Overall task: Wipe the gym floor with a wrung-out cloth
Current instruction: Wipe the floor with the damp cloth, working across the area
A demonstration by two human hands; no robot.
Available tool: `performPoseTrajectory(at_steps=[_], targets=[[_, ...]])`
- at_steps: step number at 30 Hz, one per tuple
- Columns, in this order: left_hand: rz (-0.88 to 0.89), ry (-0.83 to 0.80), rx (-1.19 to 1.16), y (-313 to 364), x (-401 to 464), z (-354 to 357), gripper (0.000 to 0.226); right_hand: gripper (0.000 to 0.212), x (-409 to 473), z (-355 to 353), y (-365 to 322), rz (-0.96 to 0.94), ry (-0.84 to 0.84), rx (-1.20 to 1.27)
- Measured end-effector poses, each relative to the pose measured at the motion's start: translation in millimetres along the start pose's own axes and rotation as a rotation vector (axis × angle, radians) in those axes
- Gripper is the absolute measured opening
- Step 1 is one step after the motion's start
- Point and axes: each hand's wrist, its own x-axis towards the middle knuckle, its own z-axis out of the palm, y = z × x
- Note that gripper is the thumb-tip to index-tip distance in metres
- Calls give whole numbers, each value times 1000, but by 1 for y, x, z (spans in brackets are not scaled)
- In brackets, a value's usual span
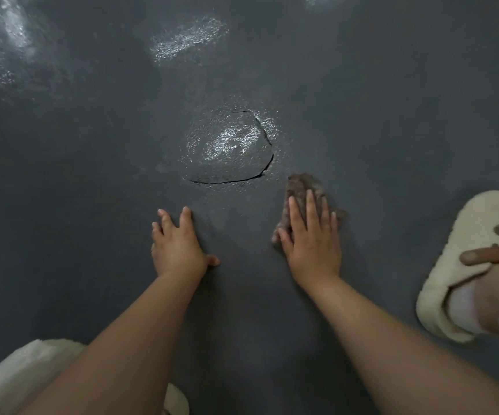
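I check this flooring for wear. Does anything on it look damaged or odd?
Yes. The dark floor has a curved crack just ahead of the hands, left of the cloth under the right hand. It outlines a rounded patch that shines wet.

I see my right hand (312, 238) pressing the cloth (300, 190) flat on the floor (92, 175), left hand (178, 242) braced beside it.

i see only a dark grey, finely textured rubber-like floor (92, 181) filling the view. a curved black crack (242, 178) arcs round a slightly raised patch near the middle. pale glossy reflections of overhead light (188, 40) lie across the far part; the near part looks matte and dim.
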Motion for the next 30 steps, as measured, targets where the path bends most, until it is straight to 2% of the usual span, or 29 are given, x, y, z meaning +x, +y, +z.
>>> performPoseTrajectory(at_steps=[3, 6, 9, 12, 16, 20, 23, 27, 30], targets=[[5, 5, -1, 1, 1, 1, 110, 61, 34, -10, 31, 179, 79, 46], [11, 14, 24, 0, 3, 1, 110, 57, 54, -22, 51, 413, 57, 99], [6, 18, 37, 1, 4, 1, 109, 56, 53, -17, 28, 547, 93, 149], [7, 17, 54, 1, 4, 1, 110, 57, 39, -9, -22, 545, 95, 178], [64, -13, 93, -8, 3, -2, 112, 61, 18, -4, -93, 352, -52, 166], [183, -6, 35, -29, 3, -8, 82, 63, -3, 12, -140, 56, -156, 114], [260, -47, 20, -54, 10, -22, 80, 64, -27, 24, -149, -215, -179, 48], [166, 30, -29, -83, 7, -35, 81, 66, -31, 26, -136, -472, -198, -37], [71, 6, 6, -101, 3, -37, 85, 67, -7, 17, -121, -677, -239, -127]])
